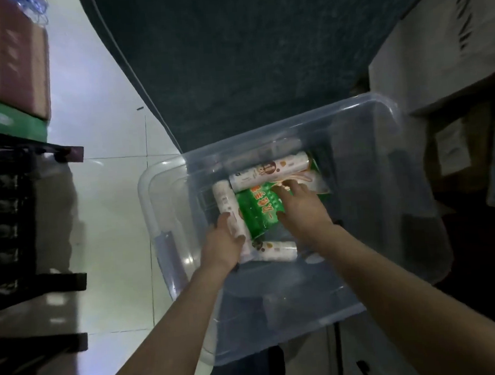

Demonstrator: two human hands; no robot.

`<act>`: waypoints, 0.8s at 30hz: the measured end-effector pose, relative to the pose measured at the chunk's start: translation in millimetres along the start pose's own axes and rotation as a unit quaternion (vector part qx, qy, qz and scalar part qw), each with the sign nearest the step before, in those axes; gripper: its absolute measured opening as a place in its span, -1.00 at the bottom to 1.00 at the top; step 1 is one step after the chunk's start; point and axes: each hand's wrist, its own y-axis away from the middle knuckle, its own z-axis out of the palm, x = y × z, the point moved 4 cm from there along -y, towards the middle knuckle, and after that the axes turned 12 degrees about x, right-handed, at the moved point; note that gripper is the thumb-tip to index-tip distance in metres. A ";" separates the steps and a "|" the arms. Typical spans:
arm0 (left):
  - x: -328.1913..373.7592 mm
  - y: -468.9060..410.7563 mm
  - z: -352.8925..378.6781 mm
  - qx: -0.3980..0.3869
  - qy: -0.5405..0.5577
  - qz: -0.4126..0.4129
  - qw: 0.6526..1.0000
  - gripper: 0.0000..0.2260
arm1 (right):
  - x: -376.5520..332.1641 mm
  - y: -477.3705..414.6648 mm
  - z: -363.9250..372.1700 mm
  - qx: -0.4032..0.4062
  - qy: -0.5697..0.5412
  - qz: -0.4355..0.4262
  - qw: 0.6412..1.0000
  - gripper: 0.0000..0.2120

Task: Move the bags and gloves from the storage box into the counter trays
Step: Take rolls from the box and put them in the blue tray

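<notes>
While both hands are down in the storage box (143, 193) — step: picking out, nothing lifted clear yet.
Left hand (223, 244): fingers curled round a white roll (227, 203) at the box's left side.
Right hand (302, 207): fingers spread, lying on the green packet (256, 210), not closed on it.
Next, likely: pinch the packet, then raise both over the wall — slowly.

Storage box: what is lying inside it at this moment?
Three white rolls: back roll, side roll gripped by the left hand, near roll. A green packet lies between them, under the right hand. What lies beneath the packet and hands is covered.
</notes>
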 end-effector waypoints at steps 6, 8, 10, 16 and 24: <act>-0.9 -46.4 17.2 0.033 0.079 -0.046 0.995 -0.26 | 7.0 -72.7 28.9 0.042 0.064 -0.050 0.996 -0.39; 0.5 -51.6 24.0 0.044 0.106 -0.050 0.992 -0.21 | 4.9 -82.6 38.4 0.042 0.092 -0.074 0.992 -0.40; 0.1 -52.9 27.9 0.068 0.137 -0.053 0.987 -0.21 | 2.5 -85.3 44.2 0.067 0.131 -0.085 0.985 -0.48; -9.0 -38.9 28.7 0.056 0.168 -0.068 0.982 -0.22 | 7.9 -74.6 52.7 0.014 0.155 -0.078 0.985 -0.47; -1.1 -11.9 -0.7 0.052 0.151 -0.035 0.987 -0.17 | 20.3 -10.9 31.8 -0.005 -0.039 0.064 0.997 -0.42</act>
